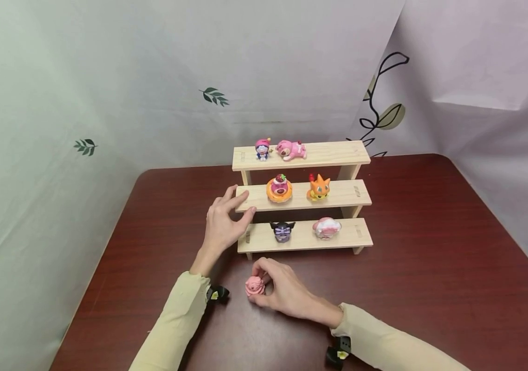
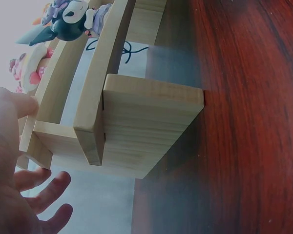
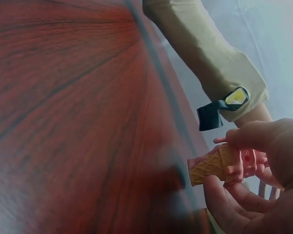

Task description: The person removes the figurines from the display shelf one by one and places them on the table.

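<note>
My right hand (image 1: 287, 291) pinches a pink ice-cream-cone figurine (image 1: 254, 286) between thumb and fingers, in front of the shelf's left end. The right wrist view shows its waffle cone (image 3: 209, 166) sticking out past the fingertips, with pink parts behind, partly covered by the hand. At the left end of a three-tier wooden display shelf (image 1: 301, 243), my left hand (image 1: 222, 221) grips the middle board. In the left wrist view, the thumb and forefinger are on either side of that board's end (image 2: 35, 148), and the other fingers hang loose.
On the top board are a blue figurine in a pink hat (image 1: 262, 149) and a lying pink bear (image 1: 292, 150). An orange ring figurine (image 1: 279, 189) and an orange-eared one (image 1: 319, 188) occupy the middle; a black-eared (image 1: 282, 232) and a pink-white figurine (image 1: 326, 228), the bottom.
</note>
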A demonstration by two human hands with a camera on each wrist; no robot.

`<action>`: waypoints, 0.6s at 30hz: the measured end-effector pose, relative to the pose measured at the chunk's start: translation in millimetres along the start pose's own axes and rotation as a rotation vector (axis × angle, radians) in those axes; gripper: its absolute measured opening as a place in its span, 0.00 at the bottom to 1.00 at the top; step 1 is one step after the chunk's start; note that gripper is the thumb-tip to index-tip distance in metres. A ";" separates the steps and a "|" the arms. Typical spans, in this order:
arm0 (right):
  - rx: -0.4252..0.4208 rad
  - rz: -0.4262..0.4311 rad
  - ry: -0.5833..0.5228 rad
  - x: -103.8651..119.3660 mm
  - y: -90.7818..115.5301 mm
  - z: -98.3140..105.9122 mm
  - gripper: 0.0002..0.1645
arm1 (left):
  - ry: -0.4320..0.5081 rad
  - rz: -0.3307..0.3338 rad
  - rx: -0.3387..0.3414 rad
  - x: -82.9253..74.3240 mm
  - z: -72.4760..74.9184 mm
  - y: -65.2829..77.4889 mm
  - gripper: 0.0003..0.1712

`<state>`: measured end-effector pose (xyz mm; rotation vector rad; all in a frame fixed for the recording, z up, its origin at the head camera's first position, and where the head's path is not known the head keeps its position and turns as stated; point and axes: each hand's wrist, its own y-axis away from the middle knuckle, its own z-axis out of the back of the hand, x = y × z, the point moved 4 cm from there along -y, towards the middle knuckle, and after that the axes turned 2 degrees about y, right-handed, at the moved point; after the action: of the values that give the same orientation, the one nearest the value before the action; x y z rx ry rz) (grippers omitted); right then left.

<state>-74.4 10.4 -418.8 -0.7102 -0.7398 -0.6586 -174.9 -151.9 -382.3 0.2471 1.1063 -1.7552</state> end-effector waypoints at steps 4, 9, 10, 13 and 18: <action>-0.008 0.000 0.001 -0.9 0.7 -4.0 0.25 | 0.002 -0.013 -0.007 0.2 -0.1 0.1 0.24; -0.020 0.005 0.019 -1.0 1.2 -5.9 0.25 | 0.001 -0.011 -0.007 0.7 -1.0 -1.2 0.24; -0.021 0.006 0.026 -0.8 1.3 -6.2 0.25 | 0.001 -0.010 -0.006 0.9 -1.1 -1.2 0.24; -0.021 0.003 0.048 0.1 1.7 -7.4 0.25 | 0.000 -0.012 -0.007 1.6 -1.6 -1.0 0.25; -0.019 -0.011 0.072 1.3 3.6 -9.6 0.26 | -0.001 -0.016 -0.008 1.9 -1.7 -0.6 0.25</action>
<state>-67.5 4.8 -424.2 -0.6960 -0.6723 -0.6988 -176.8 -151.8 -384.0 0.2334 1.1171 -1.7647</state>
